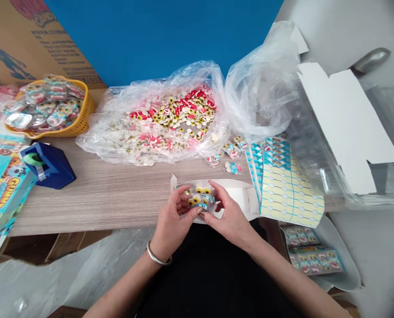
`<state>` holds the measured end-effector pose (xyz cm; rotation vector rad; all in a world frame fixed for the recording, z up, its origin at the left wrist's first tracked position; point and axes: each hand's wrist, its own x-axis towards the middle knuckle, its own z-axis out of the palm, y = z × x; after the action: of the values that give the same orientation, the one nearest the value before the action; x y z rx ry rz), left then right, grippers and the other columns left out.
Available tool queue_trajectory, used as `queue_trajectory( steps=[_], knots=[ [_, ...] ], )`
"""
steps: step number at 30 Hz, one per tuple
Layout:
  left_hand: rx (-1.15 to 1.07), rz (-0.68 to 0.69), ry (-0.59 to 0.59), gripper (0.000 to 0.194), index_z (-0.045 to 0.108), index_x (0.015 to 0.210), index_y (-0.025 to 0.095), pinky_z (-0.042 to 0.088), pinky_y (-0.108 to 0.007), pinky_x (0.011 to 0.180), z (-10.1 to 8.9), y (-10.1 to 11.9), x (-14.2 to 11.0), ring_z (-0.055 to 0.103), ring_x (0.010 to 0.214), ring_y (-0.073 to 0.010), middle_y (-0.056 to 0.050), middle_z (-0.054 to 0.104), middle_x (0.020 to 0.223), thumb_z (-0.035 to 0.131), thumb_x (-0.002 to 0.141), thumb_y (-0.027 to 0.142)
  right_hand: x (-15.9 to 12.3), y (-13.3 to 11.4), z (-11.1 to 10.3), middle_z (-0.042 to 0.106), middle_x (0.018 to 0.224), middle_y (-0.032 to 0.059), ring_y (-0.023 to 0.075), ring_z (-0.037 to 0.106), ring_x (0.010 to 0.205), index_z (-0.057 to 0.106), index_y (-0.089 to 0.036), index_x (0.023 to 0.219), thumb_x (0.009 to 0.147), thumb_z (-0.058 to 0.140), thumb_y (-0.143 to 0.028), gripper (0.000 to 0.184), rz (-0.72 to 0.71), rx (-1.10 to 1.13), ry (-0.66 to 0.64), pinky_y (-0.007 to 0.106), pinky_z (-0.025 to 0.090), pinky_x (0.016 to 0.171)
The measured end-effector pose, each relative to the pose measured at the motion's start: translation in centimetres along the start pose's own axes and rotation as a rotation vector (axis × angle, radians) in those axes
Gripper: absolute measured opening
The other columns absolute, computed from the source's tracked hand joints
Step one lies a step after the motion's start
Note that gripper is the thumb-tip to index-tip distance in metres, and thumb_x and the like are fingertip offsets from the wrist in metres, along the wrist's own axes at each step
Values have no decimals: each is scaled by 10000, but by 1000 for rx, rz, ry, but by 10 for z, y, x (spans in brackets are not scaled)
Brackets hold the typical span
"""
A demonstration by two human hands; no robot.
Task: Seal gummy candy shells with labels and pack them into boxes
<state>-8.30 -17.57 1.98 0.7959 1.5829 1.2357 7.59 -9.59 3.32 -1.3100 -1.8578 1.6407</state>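
Both my hands hold a small cluster of clear plastic candy packs with yellow eye shapes and blue labels. My left hand grips the cluster from the left, thumb at its lower edge. On the other side, my right hand has its fingers curled round the packs, its thumb close to the left one. Just beneath lies an open white box, partly covered by my hands. A few more filled packs rest on the table beyond it.
A clear bag of loose red, white and yellow candies lies at the back. Left are a yellow basket of packs and a blue tape dispenser. Yellow label sheets and a flat white carton are on the right.
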Motion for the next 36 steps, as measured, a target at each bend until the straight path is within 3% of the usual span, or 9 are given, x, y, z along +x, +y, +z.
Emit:
queue_trajectory(
  steps=[3, 6, 9, 13, 19, 22, 32, 36],
  knots=[
    [-178, -104, -94, 530, 529, 1240, 209, 583, -321, 899, -2, 1, 2, 702, 1023, -198, -74, 708, 1134, 785, 789, 319, 2, 7, -3, 656, 1210, 79, 217, 630, 1003, 439, -237, 1436, 771, 780, -411, 767, 19, 218, -77, 331, 505, 803],
    [-227, -163, -177, 502, 563, 1218, 201, 582, -304, 878, -3, -1, 2, 699, 1007, -194, -74, 712, 1135, 797, 787, 312, 7, 15, -3, 690, 982, 35, 185, 625, 861, 630, -217, 1131, 845, 692, -550, 443, 87, 449, -66, 300, 490, 738],
    [-251, -189, -222, 476, 609, 1200, 192, 572, -310, 899, -3, 1, 2, 694, 1023, -204, -78, 718, 1136, 807, 781, 299, 11, 19, 0, 664, 814, 5, 163, 594, 745, 653, -207, 881, 853, 674, -577, 372, 176, 561, -34, 286, 477, 696],
    [-306, -226, -214, 487, 657, 1208, 188, 577, -282, 852, -14, 14, 3, 695, 982, -193, -75, 730, 1106, 827, 762, 290, 16, 20, -5, 687, 829, 3, 183, 629, 759, 653, -225, 940, 778, 754, -539, 368, 236, 605, 22, 310, 512, 721],
    [-364, -223, 4, 454, 714, 1155, 205, 566, -203, 785, -53, 24, 6, 684, 838, -128, -44, 750, 977, 862, 732, 276, 18, 26, -20, 714, 974, 27, 194, 679, 837, 581, -257, 1124, 753, 775, -476, 473, 239, 575, 7, 348, 546, 788],
    [-416, -237, 44, 400, 741, 1090, 190, 576, -210, 765, -63, 21, 7, 682, 810, -131, -55, 748, 960, 868, 721, 281, 20, 29, -19, 717, 965, 27, 183, 682, 817, 581, -249, 1130, 765, 767, -460, 461, 238, 561, -20, 338, 549, 777],
    [-404, -229, 102, 387, 729, 1056, 191, 578, -203, 780, -66, 14, 7, 694, 837, -132, -38, 754, 958, 879, 707, 264, 23, 41, -24, 709, 906, 22, 202, 665, 813, 661, -249, 1172, 799, 723, -435, 421, 264, 394, 2, 342, 545, 735],
    [-368, -224, 66, 402, 725, 1065, 181, 570, -206, 779, -60, 13, 8, 692, 831, -133, -45, 758, 966, 877, 711, 295, 26, 44, -12, 704, 946, 29, 194, 656, 807, 643, -248, 1249, 846, 664, -427, 442, 200, 302, -27, 353, 544, 761]
  ],
)
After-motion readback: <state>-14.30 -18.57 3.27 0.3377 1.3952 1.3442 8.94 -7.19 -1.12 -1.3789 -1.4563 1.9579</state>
